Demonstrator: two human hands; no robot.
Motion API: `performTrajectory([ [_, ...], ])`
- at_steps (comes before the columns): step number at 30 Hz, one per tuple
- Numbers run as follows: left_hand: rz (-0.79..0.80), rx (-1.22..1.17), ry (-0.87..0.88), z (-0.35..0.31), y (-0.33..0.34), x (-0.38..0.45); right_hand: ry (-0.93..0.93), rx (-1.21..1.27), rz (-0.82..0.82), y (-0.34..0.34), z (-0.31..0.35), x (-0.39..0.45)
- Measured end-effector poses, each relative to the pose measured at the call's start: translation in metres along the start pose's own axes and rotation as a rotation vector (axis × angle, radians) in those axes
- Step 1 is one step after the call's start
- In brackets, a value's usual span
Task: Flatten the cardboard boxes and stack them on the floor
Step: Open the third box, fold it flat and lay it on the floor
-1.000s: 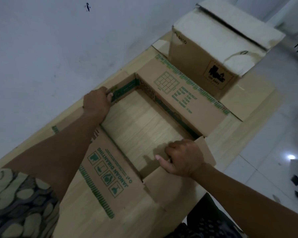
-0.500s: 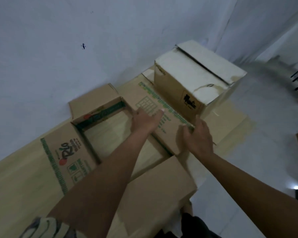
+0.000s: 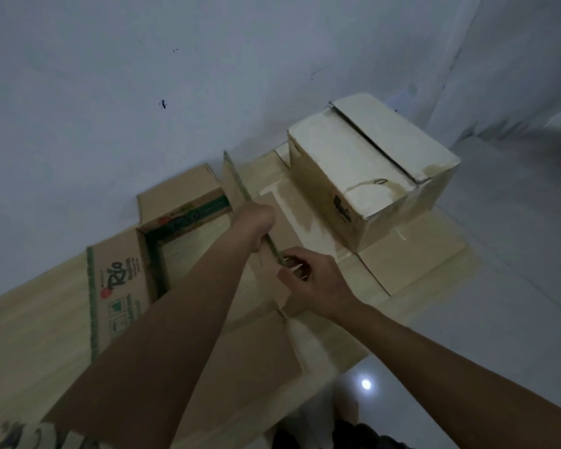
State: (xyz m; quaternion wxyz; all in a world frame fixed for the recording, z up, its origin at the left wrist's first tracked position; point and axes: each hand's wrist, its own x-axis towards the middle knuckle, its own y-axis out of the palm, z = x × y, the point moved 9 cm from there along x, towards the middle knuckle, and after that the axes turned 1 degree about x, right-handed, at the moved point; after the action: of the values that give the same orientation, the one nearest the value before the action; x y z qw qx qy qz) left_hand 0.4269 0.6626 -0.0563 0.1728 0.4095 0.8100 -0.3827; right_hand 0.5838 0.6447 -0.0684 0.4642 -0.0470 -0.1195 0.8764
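Note:
An open brown box with green print (image 3: 120,280) lies on the wood-pattern floor mat, its flaps spread out and its bottom open to the mat. Its right flap (image 3: 237,179) is lifted up on edge. My left hand (image 3: 256,218) grips that flap's green-striped edge near the middle. My right hand (image 3: 308,280) pinches the same edge at its near corner. A second, closed box (image 3: 370,176) with a pale top stands upright just behind and to the right, on flattened cardboard (image 3: 412,257).
A white wall (image 3: 143,76) runs close behind the boxes. Pale tiled floor (image 3: 515,254) spreads to the right, with a light reflection near my legs. A near flap of the open box (image 3: 256,358) lies flat under my arms.
The right flap lay flat under both palms half a second ago; now both hands hold its edge and it stands raised. A second ago my hands held the box's far and near walls.

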Motion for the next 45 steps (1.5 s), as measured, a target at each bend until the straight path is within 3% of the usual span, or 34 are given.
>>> performTrajectory([
  [3,-0.076,-0.058,0.015,0.011,-0.039,-0.002,0.042,0.056,0.083,0.016,0.002,-0.001],
  [5,-0.137,-0.093,0.024,0.025,-0.069,-0.005,0.137,0.015,0.042,0.019,-0.014,0.003],
  [12,-0.222,-0.200,0.104,0.039,-0.159,-0.040,0.539,-0.388,0.078,0.035,-0.083,0.019],
  [18,-0.283,-0.257,0.159,0.059,-0.242,-0.066,0.726,-0.065,0.020,0.076,-0.064,0.021],
  [24,-0.404,-0.276,0.239,0.083,-0.328,-0.091,0.546,0.035,-0.216,0.097,0.005,0.038],
  [37,-0.495,-0.405,0.377,0.140,-0.451,-0.156,0.214,-0.121,-0.380,0.143,0.175,0.022],
  [41,-0.492,-0.424,0.393,0.159,-0.453,-0.179,0.204,-0.174,-0.391,0.141,0.188,0.000],
  [45,-0.508,-0.416,0.298,0.202,-0.447,-0.196,0.262,-0.205,-0.314,0.154,0.174,-0.026],
])
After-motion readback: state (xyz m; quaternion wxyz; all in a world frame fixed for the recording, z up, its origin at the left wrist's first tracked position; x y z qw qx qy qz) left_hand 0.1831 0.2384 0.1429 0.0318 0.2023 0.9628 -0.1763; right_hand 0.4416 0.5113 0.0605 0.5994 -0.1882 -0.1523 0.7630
